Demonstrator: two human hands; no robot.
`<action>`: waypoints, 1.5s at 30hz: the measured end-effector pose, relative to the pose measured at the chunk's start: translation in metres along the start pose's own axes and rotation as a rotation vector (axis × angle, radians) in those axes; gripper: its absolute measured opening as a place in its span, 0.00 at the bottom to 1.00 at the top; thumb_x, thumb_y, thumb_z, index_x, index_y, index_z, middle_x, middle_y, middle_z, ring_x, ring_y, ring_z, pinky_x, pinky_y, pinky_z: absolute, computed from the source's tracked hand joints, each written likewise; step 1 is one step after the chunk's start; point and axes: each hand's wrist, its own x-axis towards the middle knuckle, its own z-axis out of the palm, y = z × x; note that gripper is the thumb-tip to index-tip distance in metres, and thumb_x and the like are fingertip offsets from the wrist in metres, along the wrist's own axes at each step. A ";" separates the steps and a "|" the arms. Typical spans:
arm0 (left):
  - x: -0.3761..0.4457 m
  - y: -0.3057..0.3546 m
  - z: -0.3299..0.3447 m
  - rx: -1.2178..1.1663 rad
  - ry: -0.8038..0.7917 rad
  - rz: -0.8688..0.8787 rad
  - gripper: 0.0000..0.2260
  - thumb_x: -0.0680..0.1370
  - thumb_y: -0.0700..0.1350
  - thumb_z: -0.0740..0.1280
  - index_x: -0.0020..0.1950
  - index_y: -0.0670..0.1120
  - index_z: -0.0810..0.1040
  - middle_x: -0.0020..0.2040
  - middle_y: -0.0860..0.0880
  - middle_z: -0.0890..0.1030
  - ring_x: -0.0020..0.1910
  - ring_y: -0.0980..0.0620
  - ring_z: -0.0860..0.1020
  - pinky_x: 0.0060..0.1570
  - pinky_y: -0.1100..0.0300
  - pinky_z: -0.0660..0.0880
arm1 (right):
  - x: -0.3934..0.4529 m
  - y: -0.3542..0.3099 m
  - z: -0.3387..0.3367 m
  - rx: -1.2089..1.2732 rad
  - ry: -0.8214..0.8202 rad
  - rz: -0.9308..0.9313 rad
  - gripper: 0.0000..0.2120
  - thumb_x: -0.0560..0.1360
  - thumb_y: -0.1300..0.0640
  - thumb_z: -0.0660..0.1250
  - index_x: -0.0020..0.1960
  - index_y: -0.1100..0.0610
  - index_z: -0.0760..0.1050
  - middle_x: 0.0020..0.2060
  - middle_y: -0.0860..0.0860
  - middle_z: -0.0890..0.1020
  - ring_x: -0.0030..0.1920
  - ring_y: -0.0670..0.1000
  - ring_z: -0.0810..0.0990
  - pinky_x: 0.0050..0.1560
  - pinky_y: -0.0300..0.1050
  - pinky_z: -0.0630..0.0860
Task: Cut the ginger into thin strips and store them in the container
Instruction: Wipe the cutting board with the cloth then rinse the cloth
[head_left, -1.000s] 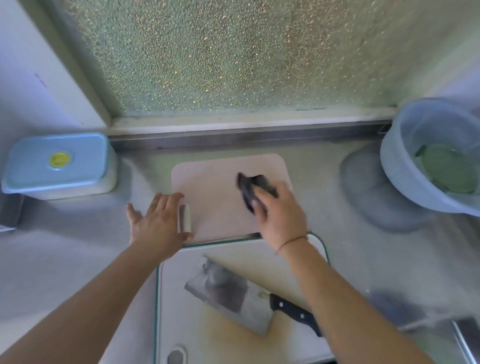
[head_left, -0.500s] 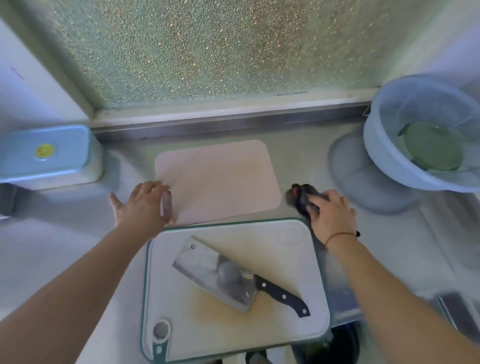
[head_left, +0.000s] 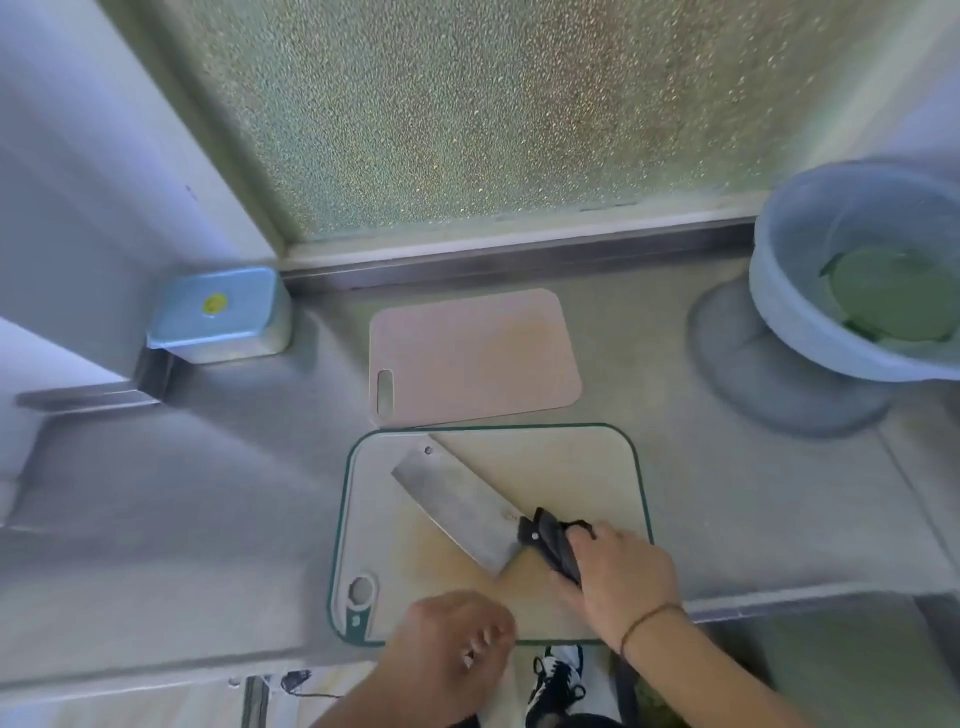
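A cleaver (head_left: 457, 501) lies diagonally on the white cutting board (head_left: 582, 457), blade pointing to the far left. My right hand (head_left: 621, 579) grips a dark cloth (head_left: 556, 540) that sits on the cleaver's black handle. My left hand (head_left: 452, 644) hovers at the board's near edge, blurred, fingers loosely curled and holding nothing. A lidded blue container (head_left: 218, 312) with a yellow sticker stands at the back left corner of the counter. No ginger is in view.
A thin pink board (head_left: 472, 353) lies flat behind the white one. A blue colander (head_left: 795, 312) with a green leaf inside stands at the far right. Frosted glass and a metal sill close off the back. The counter's edge runs just below the board.
My right hand carried the dark cloth from the pink board, past its right side, onto the cleaver's handle. My left hand left the pink board and drew back to the white board's near edge.
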 end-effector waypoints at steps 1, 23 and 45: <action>-0.005 0.012 0.012 -0.057 -0.099 -0.131 0.04 0.76 0.51 0.69 0.45 0.54 0.83 0.38 0.58 0.83 0.36 0.61 0.80 0.39 0.63 0.79 | -0.002 0.001 -0.005 0.039 -0.024 0.020 0.17 0.76 0.36 0.57 0.57 0.47 0.69 0.53 0.48 0.76 0.52 0.51 0.78 0.45 0.45 0.74; 0.065 0.112 0.069 -0.612 -0.285 -0.670 0.06 0.84 0.36 0.62 0.59 0.43 0.75 0.34 0.45 0.77 0.17 0.52 0.67 0.21 0.65 0.63 | -0.083 0.093 -0.006 0.339 0.711 -0.095 0.16 0.79 0.46 0.55 0.62 0.46 0.76 0.44 0.47 0.75 0.38 0.48 0.75 0.27 0.42 0.73; 0.079 0.111 0.059 -0.509 -0.551 -0.695 0.03 0.82 0.34 0.62 0.53 0.38 0.75 0.28 0.50 0.68 0.21 0.56 0.64 0.22 0.67 0.60 | -0.067 0.113 -0.011 0.254 0.656 -0.168 0.14 0.74 0.48 0.61 0.56 0.45 0.79 0.40 0.49 0.77 0.26 0.50 0.72 0.20 0.42 0.71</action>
